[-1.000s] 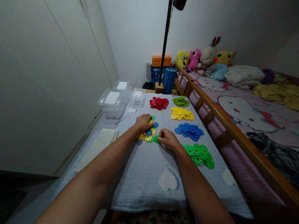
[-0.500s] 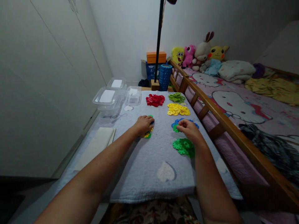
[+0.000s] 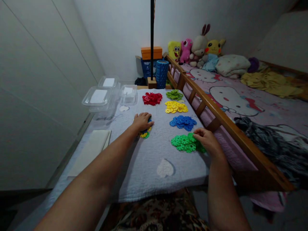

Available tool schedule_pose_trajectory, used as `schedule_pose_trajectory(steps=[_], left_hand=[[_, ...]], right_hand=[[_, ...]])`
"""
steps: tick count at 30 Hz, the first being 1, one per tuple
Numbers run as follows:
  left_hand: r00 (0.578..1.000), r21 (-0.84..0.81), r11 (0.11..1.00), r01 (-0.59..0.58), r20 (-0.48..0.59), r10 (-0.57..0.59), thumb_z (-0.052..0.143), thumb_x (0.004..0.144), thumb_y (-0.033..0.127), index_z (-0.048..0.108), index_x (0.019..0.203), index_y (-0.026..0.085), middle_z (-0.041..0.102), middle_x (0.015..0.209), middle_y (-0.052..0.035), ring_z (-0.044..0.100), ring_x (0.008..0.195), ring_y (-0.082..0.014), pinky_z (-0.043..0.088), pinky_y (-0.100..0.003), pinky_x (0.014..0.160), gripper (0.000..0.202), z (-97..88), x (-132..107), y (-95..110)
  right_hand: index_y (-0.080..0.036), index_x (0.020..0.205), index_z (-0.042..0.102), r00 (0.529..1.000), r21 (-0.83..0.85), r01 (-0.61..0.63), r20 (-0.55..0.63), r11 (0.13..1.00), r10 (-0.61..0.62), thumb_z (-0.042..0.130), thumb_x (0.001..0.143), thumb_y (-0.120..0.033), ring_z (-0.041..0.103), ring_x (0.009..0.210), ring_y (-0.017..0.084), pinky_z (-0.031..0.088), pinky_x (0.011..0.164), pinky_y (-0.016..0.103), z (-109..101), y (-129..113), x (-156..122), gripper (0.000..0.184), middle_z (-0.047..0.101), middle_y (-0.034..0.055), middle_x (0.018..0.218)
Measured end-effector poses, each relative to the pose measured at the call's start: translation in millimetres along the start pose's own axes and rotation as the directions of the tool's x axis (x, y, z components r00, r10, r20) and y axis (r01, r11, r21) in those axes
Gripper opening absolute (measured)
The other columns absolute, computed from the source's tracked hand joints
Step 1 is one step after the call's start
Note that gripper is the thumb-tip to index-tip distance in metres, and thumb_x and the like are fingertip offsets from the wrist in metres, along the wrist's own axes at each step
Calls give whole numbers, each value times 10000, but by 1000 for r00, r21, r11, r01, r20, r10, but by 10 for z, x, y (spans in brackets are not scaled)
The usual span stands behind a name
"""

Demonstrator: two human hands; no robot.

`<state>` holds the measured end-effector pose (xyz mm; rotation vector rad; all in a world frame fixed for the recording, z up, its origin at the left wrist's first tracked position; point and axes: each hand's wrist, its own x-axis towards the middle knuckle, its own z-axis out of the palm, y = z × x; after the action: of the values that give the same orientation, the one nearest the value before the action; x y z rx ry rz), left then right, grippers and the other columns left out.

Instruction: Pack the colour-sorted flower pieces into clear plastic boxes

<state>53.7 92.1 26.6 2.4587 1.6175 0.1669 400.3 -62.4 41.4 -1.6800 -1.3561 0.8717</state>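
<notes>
My left hand (image 3: 141,122) lies flat, fingers spread, over a small mixed pile of plastic flower discs (image 3: 145,133); yellow, blue and green ones show under it. My right hand (image 3: 207,141) rests with fingers curled on the right edge of the dark green disc pile (image 3: 184,143); what its fingertips hold is hidden. Sorted piles lie beyond: blue (image 3: 183,122), yellow (image 3: 175,107), light green (image 3: 174,95) and red (image 3: 152,98). All sit on a pale grey cloth (image 3: 154,160).
Clear plastic lidded containers (image 3: 99,100) stand at the cloth's back left, a folded white cloth (image 3: 90,150) to the left. A wooden bed rail (image 3: 216,115) runs along the right, a black pole (image 3: 152,38) and blue roller (image 3: 161,73) stand behind.
My right hand moved from the mixed pile rightward to the dark green pile, carrying a green disc on the way. The mixed pile is smaller. My left hand stayed on it.
</notes>
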Motion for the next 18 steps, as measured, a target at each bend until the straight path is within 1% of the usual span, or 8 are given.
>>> schedule_pose_trajectory(steps=[3,6,7,9,10,13,16,18], left_hand=[[999,1,999,-32,4,32,488,980,468,660,1330,260,624,1448,-129,532,1362,-343,300,-609,1182,442,-35,-17,50],[995,-38,995,-91,23,92,471,988,437,710,1239,286,666,1388,-96,549,1340,-328,230,-640,1212,378,-67,-104,92],[994,-52,993,-109,16,110,469,991,436,714,1228,290,673,1378,-89,544,1346,-325,211,-646,1220,371,-72,-150,95],[992,-59,992,-115,-55,112,482,988,452,701,1248,285,651,1412,-90,504,1389,-327,206,-646,1225,378,-69,-265,74],[991,-54,993,-104,-92,99,501,981,470,688,1271,284,619,1458,-98,469,1423,-332,219,-635,1224,392,-61,-333,50],[979,-67,998,4,-203,-18,538,958,499,650,1333,280,540,1543,-114,393,1477,-355,261,-612,1215,448,-1,-564,-63],[943,-119,987,105,-305,-137,556,941,519,592,1400,245,472,1587,-147,372,1490,-358,287,-564,1220,536,100,-774,-190],[915,-158,976,148,-352,-195,550,936,527,565,1415,221,463,1579,-166,382,1479,-356,296,-542,1226,569,169,-862,-257]], right_hand=[[-200,808,670,1000,-27,-13,-12,1000,12,711,710,-438,555,618,154,405,547,260,-42,1,-26,261,612,-11,667],[-200,797,680,999,-56,-26,-21,998,25,715,703,-452,551,608,155,402,529,259,-73,-4,-55,272,613,-5,662],[-201,800,684,999,-66,-28,-19,997,27,712,707,-450,553,608,156,402,528,259,-77,1,-65,267,615,-4,665],[-205,806,690,1000,-82,-28,-15,996,27,705,722,-442,555,608,156,401,529,260,-77,26,-81,252,618,-3,667],[-208,808,692,1000,-88,-27,-14,996,26,702,729,-443,557,607,156,401,529,260,-74,42,-86,248,620,-2,667],[-210,813,697,999,-90,-27,-28,996,24,714,729,-458,568,611,162,410,531,263,-64,83,-95,263,635,4,675],[-212,821,708,999,-96,-27,-46,995,23,726,711,-454,581,620,171,429,539,274,-74,90,-104,267,650,14,690],[-218,826,717,998,-111,-27,-54,993,21,719,709,-436,588,628,179,436,545,283,-96,82,-117,247,660,23,706]])
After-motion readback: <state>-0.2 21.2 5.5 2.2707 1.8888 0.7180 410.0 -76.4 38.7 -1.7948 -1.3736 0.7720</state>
